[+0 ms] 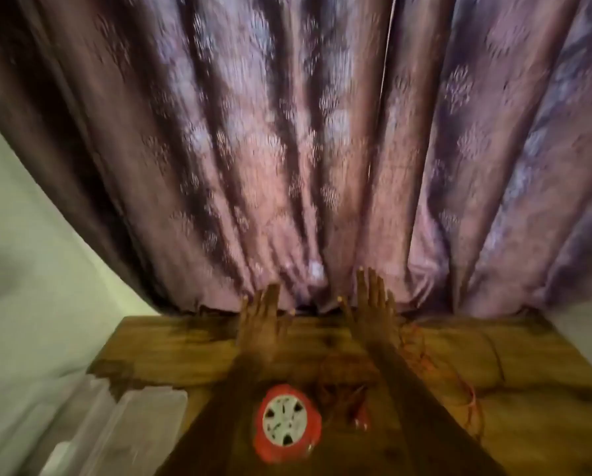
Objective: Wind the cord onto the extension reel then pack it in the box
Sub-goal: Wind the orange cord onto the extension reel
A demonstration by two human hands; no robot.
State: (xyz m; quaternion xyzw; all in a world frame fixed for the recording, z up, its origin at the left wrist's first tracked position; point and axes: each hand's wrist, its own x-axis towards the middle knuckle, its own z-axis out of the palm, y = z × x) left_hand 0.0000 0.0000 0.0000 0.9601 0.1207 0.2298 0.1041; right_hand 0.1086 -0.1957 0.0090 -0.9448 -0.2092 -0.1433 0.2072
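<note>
Both hands are out flat over the far edge of the brown wooden table (191, 352), fingers straight, holding nothing: the left hand (258, 321) and the right hand (373, 310) reach toward the purple patterned curtain (287, 149). The round red extension reel with its white socket face (286, 427) lies between the forearms near the front edge, and the thin red cord (435, 369) lies loose in tangled loops to its right, trailing off toward the table's right side (the picture is blurred, so the loops are hard to trace). A clear plastic box (143, 417) sits at the table's left. Nothing is wound yet, I'd say. The risk: a forearm dragging back could snag a loop and tug the reel toward the edge, or tighten the tangle into a knot.
</note>
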